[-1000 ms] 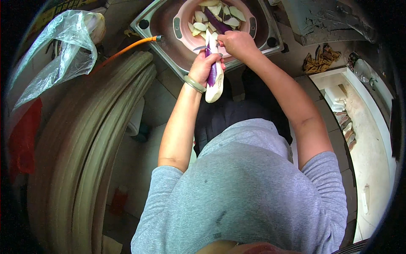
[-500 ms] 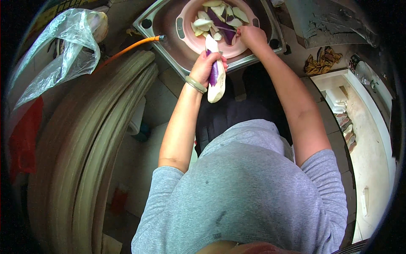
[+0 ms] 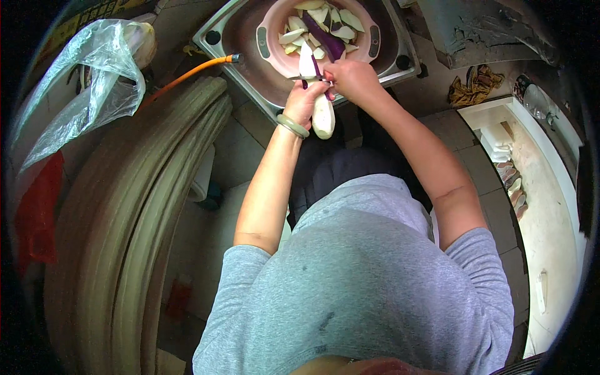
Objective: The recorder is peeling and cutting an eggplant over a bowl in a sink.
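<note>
My left hand (image 3: pixel 303 103) is closed around a partly peeled eggplant (image 3: pixel 323 119), white with strips of purple skin left on it. The eggplant points up toward a pink basin (image 3: pixel 269 55). Closed on the reddish handle of a knife (image 3: pixel 328 75), my right hand (image 3: pixel 355 81) is right beside the eggplant. The thin blade appears to lie across the eggplant just above my left fingers; how deep it sits I cannot tell. In the basin are several white eggplant pieces (image 3: pixel 294 36) and a longer purple eggplant (image 3: pixel 326 42).
The basin stands in a metal sink (image 3: pixel 247 78). An orange hose (image 3: pixel 187 74) ends at its left side. Further left are a clear plastic bag (image 3: pixel 103 75) and a long, pale ridged object (image 3: pixel 144 206). A crumpled brown cloth (image 3: pixel 476 86) lies to the right, near a white-edged opening (image 3: pixel 544 187).
My right hand has come down and left from the basin, bringing the knife to the eggplant. My left hand and the eggplant have shifted slightly, with the eggplant's lower end higher.
</note>
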Tool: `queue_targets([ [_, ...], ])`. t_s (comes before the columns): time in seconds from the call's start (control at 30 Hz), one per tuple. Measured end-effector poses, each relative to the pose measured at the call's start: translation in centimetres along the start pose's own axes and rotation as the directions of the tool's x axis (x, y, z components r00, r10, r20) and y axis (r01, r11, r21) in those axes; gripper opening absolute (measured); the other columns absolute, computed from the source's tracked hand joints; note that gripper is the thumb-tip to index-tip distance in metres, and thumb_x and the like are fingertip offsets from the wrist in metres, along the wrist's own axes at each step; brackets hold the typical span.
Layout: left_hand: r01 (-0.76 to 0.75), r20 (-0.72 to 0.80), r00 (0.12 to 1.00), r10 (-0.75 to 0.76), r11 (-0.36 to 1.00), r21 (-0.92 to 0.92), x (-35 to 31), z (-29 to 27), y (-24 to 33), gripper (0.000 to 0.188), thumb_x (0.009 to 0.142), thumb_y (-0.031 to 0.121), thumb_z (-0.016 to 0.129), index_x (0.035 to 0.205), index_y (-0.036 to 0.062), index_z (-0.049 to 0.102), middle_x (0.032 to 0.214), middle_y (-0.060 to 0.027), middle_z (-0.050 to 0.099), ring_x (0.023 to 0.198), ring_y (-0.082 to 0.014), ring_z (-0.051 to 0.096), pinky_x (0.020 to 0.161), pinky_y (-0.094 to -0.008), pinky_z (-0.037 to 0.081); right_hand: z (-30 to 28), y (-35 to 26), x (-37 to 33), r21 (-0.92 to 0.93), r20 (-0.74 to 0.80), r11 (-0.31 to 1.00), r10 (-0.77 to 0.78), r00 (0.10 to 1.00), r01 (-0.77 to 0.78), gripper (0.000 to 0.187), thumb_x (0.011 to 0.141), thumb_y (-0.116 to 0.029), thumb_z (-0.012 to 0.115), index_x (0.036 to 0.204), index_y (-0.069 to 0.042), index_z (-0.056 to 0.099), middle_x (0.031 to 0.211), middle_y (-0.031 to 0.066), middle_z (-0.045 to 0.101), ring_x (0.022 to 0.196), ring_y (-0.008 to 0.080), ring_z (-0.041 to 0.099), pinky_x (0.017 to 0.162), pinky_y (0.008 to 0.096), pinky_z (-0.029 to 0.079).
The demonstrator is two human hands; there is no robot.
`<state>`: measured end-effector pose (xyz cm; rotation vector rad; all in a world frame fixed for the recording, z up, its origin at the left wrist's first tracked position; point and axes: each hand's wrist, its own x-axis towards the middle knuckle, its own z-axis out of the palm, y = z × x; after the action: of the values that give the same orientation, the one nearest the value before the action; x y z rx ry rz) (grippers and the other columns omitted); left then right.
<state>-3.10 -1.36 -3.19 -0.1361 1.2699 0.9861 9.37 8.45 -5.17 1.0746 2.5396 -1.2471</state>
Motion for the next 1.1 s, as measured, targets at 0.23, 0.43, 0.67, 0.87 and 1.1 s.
queue_targets([
  [0.23, 0.030, 0.032, 0.999, -0.029, 0.999, -0.020, -0.6, 0.6, 0.8, 0.026, 0.081, 0.009, 0.058, 0.104, 0.0048, 0.046, 0.079, -0.0065, 0.057, 0.065, -0.0170, 0.060, 0.059, -0.0328, 0.053, 0.9, 1.5, 1.0, -0.069, -0.105, 0.998, 0.001, 0.994, -0.008, 0.004, 0.076, -0.014, 0.058, 0.080, -0.014, 0.059, 0.072, 0.0067, 0.060, 0.069, 0.0285, 0.062, 0.056, 0.0407, 0.047],
  [0.43, 0.061, 0.068, 0.996, -0.060, 0.998, -0.022, -0.6, 0.6, 0.7, 0.025, 0.081, 0.007, 0.057, 0.103, 0.0062, 0.044, 0.079, -0.0064, 0.056, 0.064, -0.0172, 0.060, 0.059, -0.0336, 0.054, 1.7, 3.7, 1.6, -0.075, -0.059, 0.996, 0.039, 0.997, -0.044, 0.004, 0.077, -0.014, 0.056, 0.080, -0.014, 0.059, 0.074, 0.0063, 0.061, 0.072, 0.0283, 0.062, 0.058, 0.0414, 0.047],
  [0.67, 0.073, 0.055, 0.996, -0.071, 0.997, -0.031, -0.7, 0.8, 2.2, 0.030, 0.079, 0.002, 0.056, 0.106, 0.0061, 0.043, 0.076, -0.0082, 0.056, 0.061, -0.0190, 0.060, 0.056, -0.0331, 0.053, 0.9, 2.2, 3.0, -0.069, -0.117, 0.998, 0.001, 0.993, -0.009, 0.004, 0.076, -0.014, 0.057, 0.080, -0.014, 0.059, 0.075, 0.0064, 0.061, 0.074, 0.0286, 0.063, 0.059, 0.0414, 0.048],
  [0.87, 0.076, 0.116, 0.990, -0.073, 0.997, -0.020, -0.5, 0.3, 2.4, 0.028, 0.082, 0.006, 0.056, 0.107, 0.0037, 0.044, 0.084, -0.0097, 0.059, 0.069, -0.0192, 0.061, 0.065, -0.0344, 0.055, 0.9, 6.5, 3.8, -0.134, 0.069, 0.954, 0.280, 0.958, -0.269, 0.018, 0.080, -0.023, 0.057, 0.094, -0.019, 0.068, 0.086, 0.0121, 0.067, 0.082, 0.0309, 0.065, 0.070, 0.0445, 0.050],
  [1.1, 0.074, 0.130, 0.990, -0.061, 0.992, -0.100, 1.1, -2.0, 1.6, 0.030, 0.085, 0.006, 0.053, 0.113, 0.0022, 0.043, 0.096, -0.0186, 0.062, 0.086, -0.0309, 0.066, 0.078, -0.0384, 0.056, 0.2, 6.6, 3.0, -0.052, 0.073, 0.936, 0.351, 0.934, -0.348, 0.016, 0.080, -0.021, 0.056, 0.090, -0.018, 0.068, 0.084, 0.0122, 0.067, 0.080, 0.0319, 0.064, 0.070, 0.0434, 0.050],
])
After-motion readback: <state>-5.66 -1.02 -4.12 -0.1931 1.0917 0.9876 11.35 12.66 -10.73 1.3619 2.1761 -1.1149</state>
